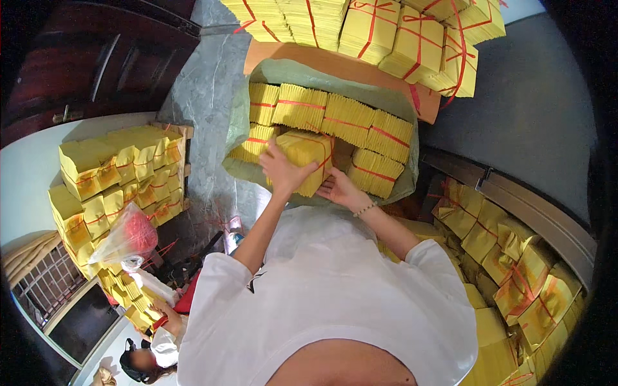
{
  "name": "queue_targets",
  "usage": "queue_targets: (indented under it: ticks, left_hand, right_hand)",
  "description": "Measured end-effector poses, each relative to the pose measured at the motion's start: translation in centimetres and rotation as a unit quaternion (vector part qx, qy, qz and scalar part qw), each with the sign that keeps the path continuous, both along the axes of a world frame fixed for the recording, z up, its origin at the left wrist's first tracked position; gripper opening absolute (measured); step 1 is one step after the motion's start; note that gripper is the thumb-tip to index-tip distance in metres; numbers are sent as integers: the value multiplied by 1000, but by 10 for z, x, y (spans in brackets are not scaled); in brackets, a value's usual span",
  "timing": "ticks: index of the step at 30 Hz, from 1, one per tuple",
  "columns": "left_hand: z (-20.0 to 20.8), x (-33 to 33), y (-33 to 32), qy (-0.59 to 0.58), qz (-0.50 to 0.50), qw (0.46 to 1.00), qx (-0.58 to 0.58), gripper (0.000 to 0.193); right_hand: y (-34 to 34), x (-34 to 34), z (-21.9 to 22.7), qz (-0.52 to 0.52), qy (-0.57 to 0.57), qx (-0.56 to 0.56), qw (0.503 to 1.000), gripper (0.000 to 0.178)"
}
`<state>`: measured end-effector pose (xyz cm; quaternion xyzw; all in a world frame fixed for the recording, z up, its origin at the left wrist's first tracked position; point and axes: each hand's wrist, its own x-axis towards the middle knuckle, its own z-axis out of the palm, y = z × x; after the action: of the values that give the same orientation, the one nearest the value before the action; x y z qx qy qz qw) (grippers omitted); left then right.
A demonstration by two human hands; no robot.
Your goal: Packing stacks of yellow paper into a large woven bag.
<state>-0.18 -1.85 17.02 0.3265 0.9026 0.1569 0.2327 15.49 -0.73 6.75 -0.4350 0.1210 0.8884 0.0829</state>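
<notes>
Between my hands is a bundle of yellow paper (pixel 301 149) tied with red string, tilted over the inside of a green woven sack (pixel 233 141). My left hand (pixel 283 172) grips it from the near left, thumb spread away from the fingers. At its near right side, my right hand (pixel 341 190) holds the lower edge with bent fingers; that wrist wears a beaded bracelet (pixel 365 209). Rows of similar red-tied bundles (pixel 347 119) fill the sack around it. A gap showing brown lies just right of the held bundle.
More tied bundles (pixel 370 32) stand on an orange-brown board (pixel 322 59) beyond the sack. Stacks of yellow bundles (pixel 116 167) rise at left, with a clear bag of red string (pixel 138 231) against them. Other bundles (pixel 496 244) crowd the right. Another person (pixel 145 357) handles yellow paper at lower left.
</notes>
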Motion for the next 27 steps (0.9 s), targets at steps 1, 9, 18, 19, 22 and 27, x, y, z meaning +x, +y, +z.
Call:
queue_targets:
  ticks: [1, 9, 18, 19, 22, 27]
  left_hand:
    - [-9, 2, 2, 34, -30, 999, 3, 117]
    - [-53, 3, 10, 132, -81, 988, 12, 118]
    - [-64, 0, 33, 62, -44, 997, 11, 112]
    - [-68, -4, 28, 83, -42, 995, 21, 114]
    - [-68, -7, 19, 106, -51, 992, 42, 116]
    - [-59, -10, 14, 82, -62, 992, 67, 116]
  right_hand:
    - [-3, 1, -8, 4, -1, -1, 1000, 41]
    - [19, -11, -23, 40, -194, 85, 976, 53]
    - [24, -49, -77, -7, -70, 140, 988, 51]
    - [23, -58, -74, -1, -68, 140, 988, 51]
    - [24, -68, -63, 50, -162, 119, 978, 46]
    - [17, -70, -59, 77, -125, 160, 976, 45]
